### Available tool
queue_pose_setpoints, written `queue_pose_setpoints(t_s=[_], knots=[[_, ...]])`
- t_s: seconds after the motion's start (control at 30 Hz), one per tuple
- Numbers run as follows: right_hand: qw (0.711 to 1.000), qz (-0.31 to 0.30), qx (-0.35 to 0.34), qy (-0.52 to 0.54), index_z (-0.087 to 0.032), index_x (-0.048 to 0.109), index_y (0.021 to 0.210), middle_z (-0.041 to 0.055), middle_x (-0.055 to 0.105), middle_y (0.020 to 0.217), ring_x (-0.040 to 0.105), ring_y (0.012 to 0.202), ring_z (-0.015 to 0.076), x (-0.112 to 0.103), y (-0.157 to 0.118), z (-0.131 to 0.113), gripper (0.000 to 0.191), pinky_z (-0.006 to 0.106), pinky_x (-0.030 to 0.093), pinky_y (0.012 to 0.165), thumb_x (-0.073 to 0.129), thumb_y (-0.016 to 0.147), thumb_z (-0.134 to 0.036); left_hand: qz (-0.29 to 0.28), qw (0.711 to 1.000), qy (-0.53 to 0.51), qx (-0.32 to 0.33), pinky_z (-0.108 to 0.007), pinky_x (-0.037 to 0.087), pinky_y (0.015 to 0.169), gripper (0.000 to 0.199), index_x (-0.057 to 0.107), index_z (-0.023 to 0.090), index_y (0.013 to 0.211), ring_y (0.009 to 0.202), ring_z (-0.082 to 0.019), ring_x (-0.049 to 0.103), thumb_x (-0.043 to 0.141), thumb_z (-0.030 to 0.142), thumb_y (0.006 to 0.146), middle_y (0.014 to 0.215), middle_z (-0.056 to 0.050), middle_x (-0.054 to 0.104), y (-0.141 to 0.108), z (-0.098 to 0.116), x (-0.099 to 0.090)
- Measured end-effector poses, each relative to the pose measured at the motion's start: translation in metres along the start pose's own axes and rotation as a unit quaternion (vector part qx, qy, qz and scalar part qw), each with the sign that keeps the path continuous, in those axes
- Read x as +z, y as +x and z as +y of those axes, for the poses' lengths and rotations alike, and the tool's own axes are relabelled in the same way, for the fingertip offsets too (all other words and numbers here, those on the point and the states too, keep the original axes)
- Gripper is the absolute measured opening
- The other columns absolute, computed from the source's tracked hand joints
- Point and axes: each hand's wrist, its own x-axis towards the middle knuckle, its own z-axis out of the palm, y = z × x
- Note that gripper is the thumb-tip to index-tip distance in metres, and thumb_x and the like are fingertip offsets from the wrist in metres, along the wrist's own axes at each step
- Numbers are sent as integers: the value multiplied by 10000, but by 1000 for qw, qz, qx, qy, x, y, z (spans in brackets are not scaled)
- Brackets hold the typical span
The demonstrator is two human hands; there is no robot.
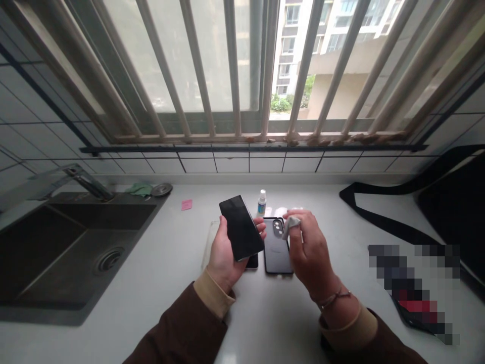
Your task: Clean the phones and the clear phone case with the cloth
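Observation:
My left hand (224, 253) grips a smartphone (241, 227) by its edges, its dark screen tilted up towards me. In my right hand (310, 250) a small grey cloth (291, 225) is pinched between the fingers, apart from the held phone. Below that hand, a grey phone case (276, 255) with a camera cluster lies on the counter. Another dark phone (252, 262) shows only partly under my left hand. A clear case (209, 242) lies left of it, half hidden. Behind them stands a small white-capped bottle (262, 202).
A sink (85, 298) with a faucet (89, 184) is at the left. A pink slip (186, 205) lies on the counter (159, 293). To the right are a black bag (458, 207) with its strap (394, 222) and a blurred-out item (417, 298). A barred window rises behind.

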Motion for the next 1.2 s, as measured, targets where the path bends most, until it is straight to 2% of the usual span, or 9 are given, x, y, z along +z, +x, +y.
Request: queue_pose_setpoints(t_s=[0.13,0.3,0.4,0.57,0.63,0.7,0.87,1.03,1.2], knots=[[965,-101,162,178,-229,655,1064,77,685,1022,670,974,245,0,4,1,334,403,573,875,421,1094,-466,-31,997,62,-31,-400,639,856,772,771,13,1080,838,-276,784,335,650,1071,994,-233,799,-1,-4,-3],[895,-224,271,277,-224,666,986,26,663,860,645,766,203,9,2,3,373,315,567,661,511,1031,-560,-70,987,123,-75,-426,635,835,667,726,90,1272,867,-296,793,384,627,1074,1026,-180,811,-2,-16,-7],[901,-224,296,224,-228,642,911,-1,591,759,577,660,189,10,1,4,403,284,478,533,500,1023,-588,-92,983,147,-64,-387,620,829,592,687,127,1342,856,-265,782,430,591,1079,1014,-144,806,0,-27,-11],[952,-189,234,49,-232,638,877,32,671,802,622,752,224,7,4,14,410,321,451,662,414,1067,-519,-68,952,300,12,-248,515,578,575,605,163,1442,604,-151,651,539,575,1046,832,-45,746,5,-29,-18],[959,-178,217,-38,-241,596,828,39,665,774,608,716,227,4,5,19,398,323,402,636,400,1072,-487,-36,912,400,78,-248,501,590,643,536,190,1529,634,-165,653,651,531,996,809,-22,732,5,-23,-19],[958,-169,205,-108,-248,546,785,44,651,752,588,681,224,2,5,23,381,323,356,610,394,1073,-448,-19,865,474,165,-284,536,750,681,540,201,1547,783,-210,694,740,449,945,844,-37,748,2,-18,-19],[942,-198,202,-178,-237,547,804,58,684,798,618,732,221,3,3,31,344,315,355,652,379,1088,-335,-68,715,623,310,-440,463,1095,344,756,201,1267,1102,-312,666,697,361,968,1093,-132,765,0,-16,-20],[923,-244,218,-202,-213,597,851,68,729,878,642,797,202,9,2,33,314,293,361,695,403,1095,-252,-162,538,756,336,-570,422,1197,328,712,175,1254,1219,-313,662,716,335,967,1253,-140,745,5,-24,-30],[920,-246,221,-209,-213,616,868,53,718,847,634,765,193,12,1,32,317,287,352,677,413,1108,-253,-197,471,805,303,-627,332,1274,606,657,173,1356,1402,-359,581,841,471,862,1458,-192,652,6,-29,-35]])
